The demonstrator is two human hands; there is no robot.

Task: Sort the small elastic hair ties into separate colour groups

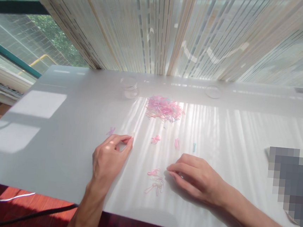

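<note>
My left hand point(112, 154) is closed in a pinch on a pale yellow rubber band point(132, 134), mostly covered by the fingertips. My right hand point(195, 175) rests on its side with thumb and forefinger close together; anything between them is too small to make out. Just left of it lie a pink rubber band point(153, 172) and several pale ones point(156, 187). A row across the table holds a purple bunch point(111, 131), a pink-red bunch point(156, 139), a pink bunch point(177, 143) and a blue piece point(194, 147).
A pile of pastel rubber bands point(164, 108) lies farther back. Behind it stand a clear jar point(130, 88) and a clear round lid point(213, 91). A pixelated object point(289, 185) is at the right of the white table point(65, 155). Curtains and windows border the far edge.
</note>
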